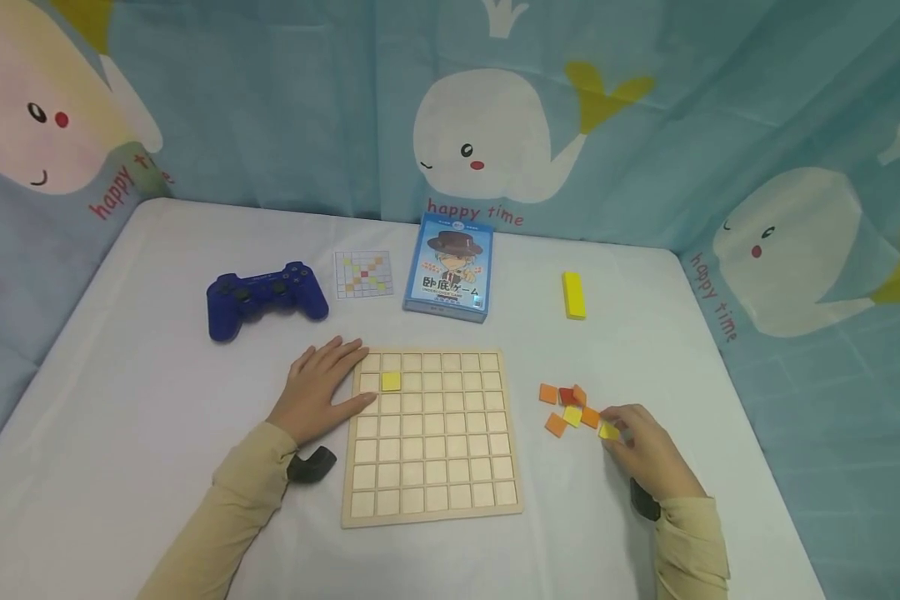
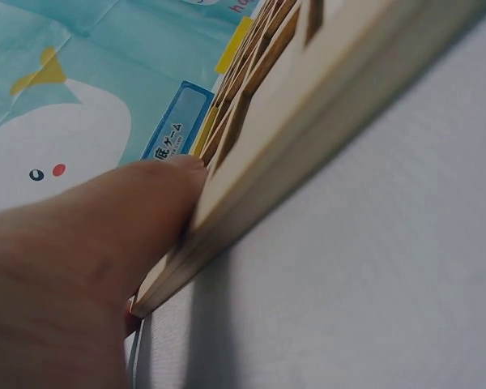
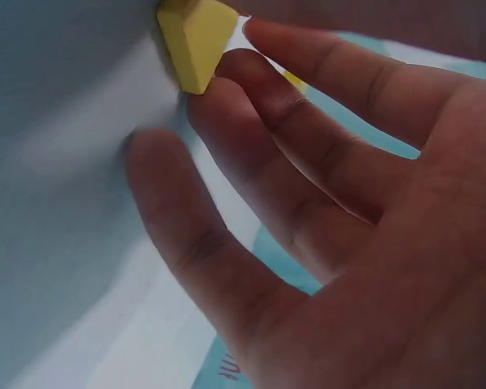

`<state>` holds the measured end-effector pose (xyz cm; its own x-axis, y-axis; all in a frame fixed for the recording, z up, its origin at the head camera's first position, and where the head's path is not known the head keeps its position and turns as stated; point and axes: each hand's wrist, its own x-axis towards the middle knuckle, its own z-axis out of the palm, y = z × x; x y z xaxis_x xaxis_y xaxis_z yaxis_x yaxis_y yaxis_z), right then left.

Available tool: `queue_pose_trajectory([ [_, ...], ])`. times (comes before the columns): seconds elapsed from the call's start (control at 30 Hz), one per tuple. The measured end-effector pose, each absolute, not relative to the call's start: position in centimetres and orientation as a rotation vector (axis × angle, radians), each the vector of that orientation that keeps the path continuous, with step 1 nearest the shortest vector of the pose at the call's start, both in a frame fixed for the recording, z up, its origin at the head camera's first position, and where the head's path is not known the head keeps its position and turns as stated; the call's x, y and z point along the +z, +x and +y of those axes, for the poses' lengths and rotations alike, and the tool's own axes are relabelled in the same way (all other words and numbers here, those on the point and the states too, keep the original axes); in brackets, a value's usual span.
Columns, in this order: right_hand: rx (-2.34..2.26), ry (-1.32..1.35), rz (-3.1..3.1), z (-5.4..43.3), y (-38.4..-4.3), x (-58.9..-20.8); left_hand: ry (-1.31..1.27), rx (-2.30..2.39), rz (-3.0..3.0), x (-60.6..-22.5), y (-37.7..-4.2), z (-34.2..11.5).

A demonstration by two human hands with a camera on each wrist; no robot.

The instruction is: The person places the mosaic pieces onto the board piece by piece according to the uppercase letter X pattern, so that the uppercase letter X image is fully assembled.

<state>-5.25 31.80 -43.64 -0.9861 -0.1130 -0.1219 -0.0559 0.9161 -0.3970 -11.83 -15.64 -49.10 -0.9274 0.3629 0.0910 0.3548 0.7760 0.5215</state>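
Desk-top tile work, read from left to right. A blue game controller (image 1: 266,292) lies at far left; nearer the middle, the left hand (image 1: 318,396) rests at the left edge of the wooden grid board (image 1: 434,450), fingers extended, thumb on the rim, gripping nothing visibly. Beyond it lies a patterned card (image 1: 363,275). One placed yellow tile (image 1: 391,382) sits in the second row, second column; behind the board stands a blue box (image 1: 450,267). To the right, loose tiles (image 1: 557,425) lie in a cluster, with a yellow block (image 1: 573,296) farther back. Beside the cluster, the right hand (image 1: 645,450) pinches a tilted yellow tile (image 1: 608,431) narrowly between thumb and fingers; whether it is clear of the table cannot be told. The step in hand appears to be pick-up; the next move probably calls for a secure pinch and a lift towards the grid
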Motion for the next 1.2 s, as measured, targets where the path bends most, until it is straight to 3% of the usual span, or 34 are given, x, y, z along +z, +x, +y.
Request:
queue_pose_trajectory([
  [0.47,-0.520,-0.085,2.984,31.5,-4.9,-43.0,0.598,0.822,2.926,-48.6,-11.6,-15.9],
  [0.93,-0.777,-0.917,2.923,25.2,-9.4,-39.7,0.742,0.772,2.991,-49.1,-10.4,-16.2],
  [1.2,-0.755,-1.060,2.718,20.2,-12.4,-40.0,0.683,0.744,2.987,-49.0,-10.2,-16.3],
])
